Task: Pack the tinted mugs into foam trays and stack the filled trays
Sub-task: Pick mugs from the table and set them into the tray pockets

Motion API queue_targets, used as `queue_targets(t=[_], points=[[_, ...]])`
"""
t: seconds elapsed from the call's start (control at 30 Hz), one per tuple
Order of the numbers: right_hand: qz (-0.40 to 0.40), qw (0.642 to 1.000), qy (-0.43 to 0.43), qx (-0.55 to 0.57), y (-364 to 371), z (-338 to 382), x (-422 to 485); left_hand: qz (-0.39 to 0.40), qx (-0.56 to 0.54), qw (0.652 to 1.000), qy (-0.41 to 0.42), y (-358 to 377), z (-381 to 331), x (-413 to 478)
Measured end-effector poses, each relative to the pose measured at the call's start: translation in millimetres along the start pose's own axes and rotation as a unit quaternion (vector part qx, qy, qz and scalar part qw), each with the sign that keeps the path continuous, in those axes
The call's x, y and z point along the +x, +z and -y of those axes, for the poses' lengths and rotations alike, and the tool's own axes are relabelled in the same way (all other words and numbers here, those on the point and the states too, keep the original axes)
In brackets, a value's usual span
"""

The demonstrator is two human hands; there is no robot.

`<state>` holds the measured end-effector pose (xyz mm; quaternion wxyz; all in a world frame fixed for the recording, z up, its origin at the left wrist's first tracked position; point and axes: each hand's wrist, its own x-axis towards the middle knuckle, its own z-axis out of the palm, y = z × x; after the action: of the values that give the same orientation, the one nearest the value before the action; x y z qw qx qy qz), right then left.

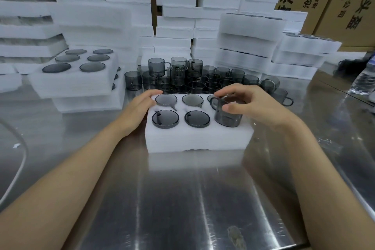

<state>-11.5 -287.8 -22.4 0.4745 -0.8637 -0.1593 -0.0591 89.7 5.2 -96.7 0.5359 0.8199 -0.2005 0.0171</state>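
Now the right hand [255, 105] pinches a tinted mug [228, 116] by its upper wall. The mug stands upright in the near-right pocket of the foam tray [198, 138], seemingly half sunk. The left hand [140, 107], fingers straight, rests on the tray's left edge.

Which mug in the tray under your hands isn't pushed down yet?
The front-right mug, held by the right hand: it stands above the foam tray, while the other visible ones sit flush in their holes.
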Motion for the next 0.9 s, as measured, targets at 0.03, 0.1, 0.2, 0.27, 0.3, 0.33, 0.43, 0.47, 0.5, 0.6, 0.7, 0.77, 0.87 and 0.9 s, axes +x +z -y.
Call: queue_targets(t=[0.03,0.1,0.2,0.27,0.3,0.33,0.43,0.47,0.5,0.6,0.7,0.77,0.87,0.9], points=[[0.001,1.0,-0.009,-0.014,0,0,0,0.0,0.0,1.0,0.001,0,0,0],[0.005,0.999,-0.018,-0.047,3,1,-1,-0.001,0.001,1.0,0.001,0,-1,0],[0.007,0.996,-0.024,-0.087,6,0,-1,-0.002,0.001,1.0,0.0,0,0,0],[-0.011,0.993,-0.045,-0.105,9,2,-2,-0.002,0.002,1.0,0.002,0,0,0],[-0.015,0.991,-0.056,-0.118,11,3,-2,-0.002,0.003,1.0,0.001,0,0,0],[-0.013,0.987,-0.063,-0.146,13,3,-1,-0.003,0.003,1.0,-0.001,0,0,0],[0.012,0.962,-0.043,-0.271,19,5,0,-0.002,-0.002,1.0,-0.009,0,-1,-1],[0.022,0.956,-0.031,-0.289,19,7,-1,-0.003,-0.004,1.0,-0.01,0,-1,0],[0.031,0.953,-0.02,-0.302,19,8,-1,-0.004,-0.005,1.0,-0.012,0,-1,-1],[0.06,0.938,0.005,-0.342,19,11,-2,-0.003,-0.003,1.0,-0.017,0,-1,-1],[0.098,0.934,0.028,-0.341,21,11,-4,-0.003,-0.002,1.0,-0.023,0,-1,-1],[0.121,0.934,0.041,-0.333,22,12,-5,-0.004,-0.002,1.0,-0.022,0,-1,-1],[0.155,0.918,0.072,-0.358,24,15,-8,-0.003,-0.002,1.0,-0.021,0,-1,-1],[0.161,0.912,0.079,-0.369,25,17,-8,-0.004,-0.002,1.0,-0.021,0,-1,-1]])
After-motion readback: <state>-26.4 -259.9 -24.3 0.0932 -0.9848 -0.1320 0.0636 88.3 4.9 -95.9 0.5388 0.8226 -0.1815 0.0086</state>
